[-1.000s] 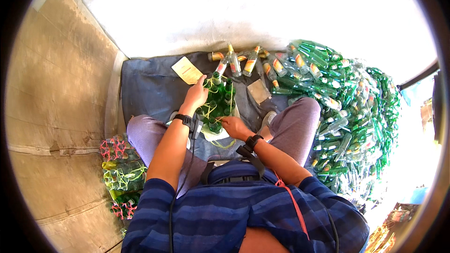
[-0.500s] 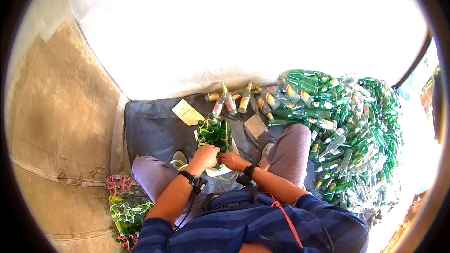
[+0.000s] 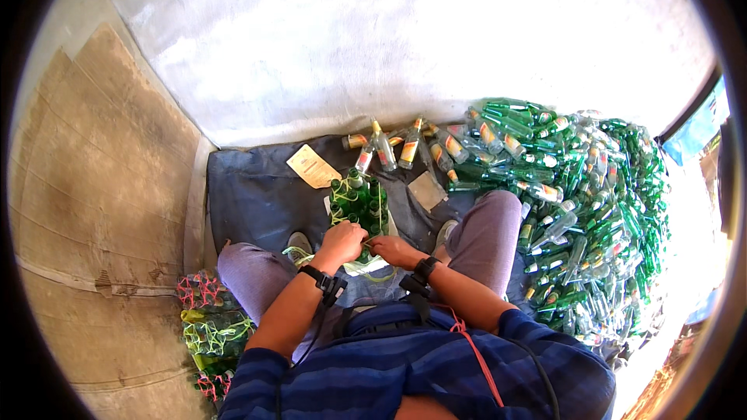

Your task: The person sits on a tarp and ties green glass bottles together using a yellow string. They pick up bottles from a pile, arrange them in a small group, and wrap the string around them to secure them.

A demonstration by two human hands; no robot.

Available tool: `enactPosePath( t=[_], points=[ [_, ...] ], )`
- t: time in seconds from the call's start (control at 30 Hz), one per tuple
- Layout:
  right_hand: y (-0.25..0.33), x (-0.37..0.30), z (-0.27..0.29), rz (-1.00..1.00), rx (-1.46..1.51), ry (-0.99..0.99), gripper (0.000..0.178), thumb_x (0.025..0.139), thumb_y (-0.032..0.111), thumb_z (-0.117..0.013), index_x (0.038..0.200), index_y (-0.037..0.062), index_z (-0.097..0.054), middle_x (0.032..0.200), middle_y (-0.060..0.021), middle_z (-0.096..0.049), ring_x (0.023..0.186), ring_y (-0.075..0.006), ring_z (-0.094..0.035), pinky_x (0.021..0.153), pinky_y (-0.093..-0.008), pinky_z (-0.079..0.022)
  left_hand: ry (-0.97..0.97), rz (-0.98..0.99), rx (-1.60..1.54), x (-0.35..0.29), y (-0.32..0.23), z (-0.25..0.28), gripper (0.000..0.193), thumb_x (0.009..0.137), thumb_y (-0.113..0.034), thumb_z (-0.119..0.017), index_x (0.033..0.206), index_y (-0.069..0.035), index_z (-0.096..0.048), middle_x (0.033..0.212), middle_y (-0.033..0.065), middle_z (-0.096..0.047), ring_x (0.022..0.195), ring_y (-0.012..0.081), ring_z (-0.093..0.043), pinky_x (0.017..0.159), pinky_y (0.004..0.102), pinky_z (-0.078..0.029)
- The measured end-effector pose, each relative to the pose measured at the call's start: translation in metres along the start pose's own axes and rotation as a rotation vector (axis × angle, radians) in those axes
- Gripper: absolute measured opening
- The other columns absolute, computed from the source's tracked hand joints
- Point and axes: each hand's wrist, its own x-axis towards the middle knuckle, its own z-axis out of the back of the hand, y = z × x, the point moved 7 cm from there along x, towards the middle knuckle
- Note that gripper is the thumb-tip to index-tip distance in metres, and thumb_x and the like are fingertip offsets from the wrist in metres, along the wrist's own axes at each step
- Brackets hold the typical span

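Note:
A tight group of upright green glass bottles [image 3: 356, 201] stands between my legs on a pale sheet. Yellow-green cord [image 3: 379, 194] loops around the bottle necks. At the near side of the group, my left hand [image 3: 343, 243] is closed, its fingertips pinching the cord. Close beside it on the right, my right hand [image 3: 396, 250] also pinches the cord, thumb and fingers pressed together. The hands partly cover the nearest bottles. Loose cord trails over the sheet below them.
A large heap of loose bottles [image 3: 576, 225] fills the right side. Several labelled clear bottles [image 3: 408, 149] are at the wall's foot, near a yellowish card [image 3: 313, 166] and a brown cardboard piece [image 3: 427, 190]. Corded bottle bundles [image 3: 214, 338] are stacked at left.
The view has tilted slightly, so the floor things appear higher in the picture. Both hands stay at the near side of the bottle group, with only small finger movement.

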Motion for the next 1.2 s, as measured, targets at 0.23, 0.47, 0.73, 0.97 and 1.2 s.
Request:
enactPosePath(
  t=[0.23,0.47,0.73,0.97,1.2],
  points=[
    [-0.017,-0.004,-0.02,-0.069,-0.031,0.059,0.024,0.092,0.015,-0.05,0.093,0.0081,-0.073,0.102,-0.0131,-0.069,0.098,-0.0339,-0.066,0.085,-0.044,-0.053,0.055,-0.017,0.015,0.006,-0.001,-0.005,0.013,0.08,-0.018,-0.065,0.086,-0.012,-0.075,0.087,0.0132,-0.072,0.087,0.036,-0.068,0.074,0.0487,-0.056],
    [-0.034,-0.001,-0.05,0.031,-0.155,-0.126,0.021,0.092,0.013,-0.052,0.092,0.004,-0.071,0.092,-0.0189,-0.069,0.085,-0.0369,-0.069,0.073,-0.0482,-0.056,0.085,0.017,0.04,0.012,-0.005,-0.008,0.016,0.079,-0.015,-0.062,0.088,-0.011,-0.075,0.089,0.0151,-0.072,0.088,0.0376,-0.069,0.075,0.0499,-0.056],
    [-0.041,-0.004,-0.05,-0.243,-0.172,0.006,0.022,0.093,0.02,-0.057,0.097,0.0061,-0.074,0.094,-0.0186,-0.068,0.086,-0.0383,-0.066,0.073,-0.0497,-0.053,0.208,0.095,-0.024,0.014,-0.001,-0.02,0.023,0.082,-0.016,-0.06,0.099,-0.011,-0.075,0.093,0.0161,-0.073,0.09,0.0376,-0.069,0.077,0.0482,-0.054],
    [-0.019,-0.008,-0.018,-0.387,-0.018,-0.042,0.039,0.098,0.037,-0.053,0.098,0.0027,-0.071,0.089,-0.0235,-0.07,0.085,-0.0427,-0.067,0.075,-0.0518,-0.051,0.419,0.178,-0.122,0.023,0.014,-0.036,0.033,0.086,-0.016,-0.054,0.112,-0.017,-0.075,0.11,0.0124,-0.073,0.105,0.0329,-0.068,0.084,0.0449,-0.053],
    [-0.022,-0.01,-0.021,-0.456,0.002,-0.012,0.047,0.102,0.046,-0.047,0.106,0.004,-0.069,0.092,-0.0256,-0.069,0.086,-0.0435,-0.066,0.076,-0.0526,-0.05,0.51,0.208,-0.079,0.023,0.01,-0.04,0.035,0.086,-0.018,-0.054,0.115,-0.019,-0.075,0.112,0.0122,-0.073,0.108,0.0332,-0.068,0.086,0.0457,-0.053]
  ],
)
